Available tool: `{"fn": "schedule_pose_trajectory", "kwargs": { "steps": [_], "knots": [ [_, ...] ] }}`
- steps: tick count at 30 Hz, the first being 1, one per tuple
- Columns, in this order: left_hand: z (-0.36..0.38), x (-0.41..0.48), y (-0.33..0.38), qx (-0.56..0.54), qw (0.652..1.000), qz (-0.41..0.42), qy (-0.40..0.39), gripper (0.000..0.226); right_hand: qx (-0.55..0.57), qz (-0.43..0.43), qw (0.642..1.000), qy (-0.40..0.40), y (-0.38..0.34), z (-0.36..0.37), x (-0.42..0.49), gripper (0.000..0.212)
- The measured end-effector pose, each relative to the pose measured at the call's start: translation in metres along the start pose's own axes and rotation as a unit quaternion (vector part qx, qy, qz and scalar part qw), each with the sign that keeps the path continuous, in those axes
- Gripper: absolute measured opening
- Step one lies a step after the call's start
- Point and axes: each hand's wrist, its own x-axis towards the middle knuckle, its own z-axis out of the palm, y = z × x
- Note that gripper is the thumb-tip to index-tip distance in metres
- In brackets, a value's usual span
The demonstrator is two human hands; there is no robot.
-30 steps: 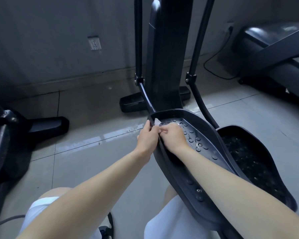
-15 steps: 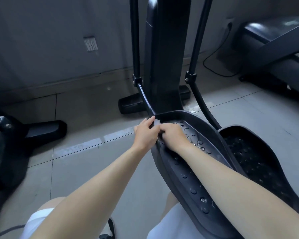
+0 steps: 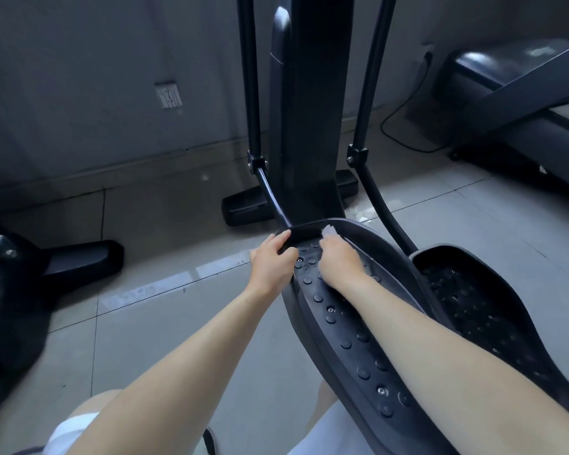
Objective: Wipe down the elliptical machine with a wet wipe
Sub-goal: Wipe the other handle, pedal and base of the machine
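Dim grey gym corner here: pale glossy floor tiles [image 3: 145, 339] with dark grout lines, a shiny streak of reflected light running across them and a few bright glints near the machine's base. Behind is a plain grey wall [image 3: 79, 77] with a darker skirting strip along the bottom. There's a small pale wall plate [image 3: 168, 95] with some marks on it, but it's way too blurry to read. The tall black elliptical machine [image 3: 306, 126] stands in the middle, fat column up the centre and a thin black bar on either side. Its two black oval plastic pedals with round studs sit side by side, the left pedal [image 3: 342, 339] nearer the camera and the right pedal [image 3: 480, 316] just beside it. The left hand [image 3: 271, 262] has its fingers curled over the front rim of the left pedal, gripping it. The right hand [image 3: 340, 261] is inside that same pedal at the front end, fingers bunched around a crumpled white wet wipe [image 3: 329, 230]. The wipe pokes out past the fingertips and touches the inner front wall. Off to the right is a dark treadmill-looking machine [image 3: 523, 77], with a thin black cable [image 3: 404, 126] looping over the floor and up to the wall. At the left edge there's another black machine [image 3: 0, 290] with a chunky foot, and white shorts [image 3: 66, 431] at the bottom.
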Motion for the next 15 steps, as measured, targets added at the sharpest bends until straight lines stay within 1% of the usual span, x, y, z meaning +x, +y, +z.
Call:
{"fn": "schedule_pose_trajectory", "kwargs": {
  "steps": [2,4,6,8,11,13,15],
  "knots": [
    [0.000,0.000,-0.001,0.001,1.000,-0.001,0.009,0.057,0.007,-0.066,0.997,-0.042,-0.016,0.003,-0.003,0.041],
    [0.001,0.001,-0.002,-0.003,1.000,-0.004,0.014,0.055,0.043,-0.105,0.992,-0.052,-0.022,0.003,-0.009,0.040],
    [0.000,0.002,-0.003,-0.006,1.000,-0.005,0.013,0.055,0.059,-0.117,0.989,-0.069,-0.020,0.005,-0.012,0.039],
    [0.001,0.002,-0.002,0.003,1.000,-0.001,0.008,0.056,0.053,-0.102,0.990,-0.076,-0.013,0.002,-0.010,0.031],
    [0.002,0.001,0.000,0.004,1.000,-0.008,0.005,0.058,0.010,-0.066,0.997,-0.029,0.006,-0.011,-0.005,0.019],
    [0.001,0.000,0.001,-0.009,1.000,-0.015,0.004,0.061,-0.018,-0.021,1.000,-0.009,0.019,-0.017,-0.004,0.018],
    [0.001,0.000,0.002,-0.010,1.000,-0.021,0.004,0.062,-0.040,0.007,0.999,0.000,0.025,-0.018,-0.004,0.020]
  ]
}}
